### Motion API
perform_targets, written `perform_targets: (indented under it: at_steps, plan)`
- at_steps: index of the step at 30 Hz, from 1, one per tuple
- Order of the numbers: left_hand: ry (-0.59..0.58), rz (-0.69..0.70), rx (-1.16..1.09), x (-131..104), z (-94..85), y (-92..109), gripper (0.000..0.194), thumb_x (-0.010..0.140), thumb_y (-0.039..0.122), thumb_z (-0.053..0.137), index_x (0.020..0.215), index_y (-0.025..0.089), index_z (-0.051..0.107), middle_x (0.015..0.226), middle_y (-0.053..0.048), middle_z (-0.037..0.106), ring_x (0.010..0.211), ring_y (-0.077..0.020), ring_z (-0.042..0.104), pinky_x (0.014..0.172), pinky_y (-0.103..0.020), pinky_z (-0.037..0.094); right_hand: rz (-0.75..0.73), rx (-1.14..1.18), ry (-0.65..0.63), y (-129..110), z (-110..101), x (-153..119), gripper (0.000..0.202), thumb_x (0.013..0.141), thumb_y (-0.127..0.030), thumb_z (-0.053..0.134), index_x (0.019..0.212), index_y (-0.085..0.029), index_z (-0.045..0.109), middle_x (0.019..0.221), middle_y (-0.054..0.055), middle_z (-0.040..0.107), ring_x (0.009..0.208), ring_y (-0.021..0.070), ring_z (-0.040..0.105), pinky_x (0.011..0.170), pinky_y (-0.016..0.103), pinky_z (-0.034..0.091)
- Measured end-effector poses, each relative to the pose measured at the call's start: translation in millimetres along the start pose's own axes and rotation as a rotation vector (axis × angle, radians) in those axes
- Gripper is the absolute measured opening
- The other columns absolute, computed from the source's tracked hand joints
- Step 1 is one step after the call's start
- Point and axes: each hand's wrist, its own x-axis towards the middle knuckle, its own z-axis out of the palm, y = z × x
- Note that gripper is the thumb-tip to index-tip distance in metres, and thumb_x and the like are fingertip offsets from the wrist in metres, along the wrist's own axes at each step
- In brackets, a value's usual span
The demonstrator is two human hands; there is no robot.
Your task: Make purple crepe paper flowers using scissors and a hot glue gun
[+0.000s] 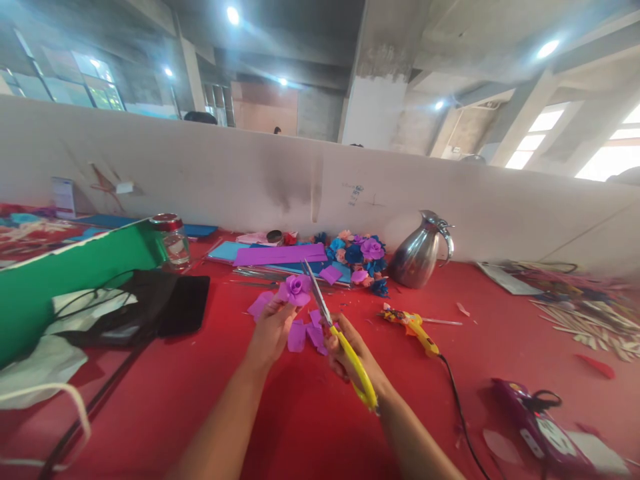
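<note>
Between pinched fingers of the left hand (273,333): purple flower (296,290), layered curled petals, looks mostly formed. Right hand (362,349) curled round scissors (357,367), yellow grips, steel blades near the bloom. Just beyond and below left fingers, purple pieces (297,337) loose, flattish, seemingly unused. Farther out, crinkled flowers (354,253) heaped, look done.

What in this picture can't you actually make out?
Head view: underside of the purple flower, hidden by the left hand.
Head view: handwriting on the partition, small and blurred.
Head view: rest of the dark rounded shape, behind the partition.
Head view: white cable, cut off by the left edge.
</note>
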Motion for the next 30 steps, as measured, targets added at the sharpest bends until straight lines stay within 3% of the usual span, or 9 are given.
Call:
perform_targets:
  at_steps: [4, 15, 20, 30]
  plan:
    - [-0.005, 0.014, -0.009, 0, 0.7, 2, 0.017, 0.054, 0.024, 0.083, 0.058, 0.021, 0.066, 0.061, 0.005, 0.062, 0.061, -0.0088, 0.053, 0.071, -0.024, 0.046, 0.014, 0.001, 0.002, 1, -1, 0, 0.051, 0.076, -0.066, 0.056, 0.097, -0.022, 0.043, 0.062, -0.01, 0.035, 0.039, 0.0016, 0.026, 0.032, 0.013, 0.021]
    - [0.047, 0.055, 0.104, 3, -6.8, -1, 0.02, 0.059, 0.029, 0.081, 0.062, 0.019, 0.064, 0.063, 0.002, 0.061, 0.064, -0.0113, 0.054, 0.071, -0.025, 0.045, 0.075, -0.012, 0.023, 0, -1, -1, 0.047, 0.075, -0.061, 0.061, 0.096, -0.023, 0.044, 0.064, -0.01, 0.038, 0.036, -0.0005, 0.027, 0.03, 0.012, 0.022]
    - [0.065, 0.057, 0.09, 5, -10.2, 1, 0.021, 0.059, 0.033, 0.081, 0.064, 0.019, 0.065, 0.065, 0.003, 0.061, 0.069, -0.0123, 0.055, 0.078, -0.028, 0.044, 0.073, -0.021, 0.021, 7, -6, -1, 0.047, 0.079, -0.064, 0.055, 0.099, -0.023, 0.043, 0.059, -0.011, 0.036, 0.032, 0.0004, 0.026, 0.029, 0.013, 0.023]
    - [0.047, 0.116, 0.111, 12, -19.7, 5, 0.019, 0.056, 0.031, 0.082, 0.064, 0.022, 0.068, 0.065, 0.002, 0.063, 0.071, -0.0137, 0.055, 0.079, -0.029, 0.043, 0.091, -0.085, -0.156, 5, -20, -7, 0.056, 0.08, -0.072, 0.041, 0.105, -0.022, 0.044, 0.071, -0.004, 0.043, 0.046, 0.0052, 0.035, 0.037, 0.017, 0.032]
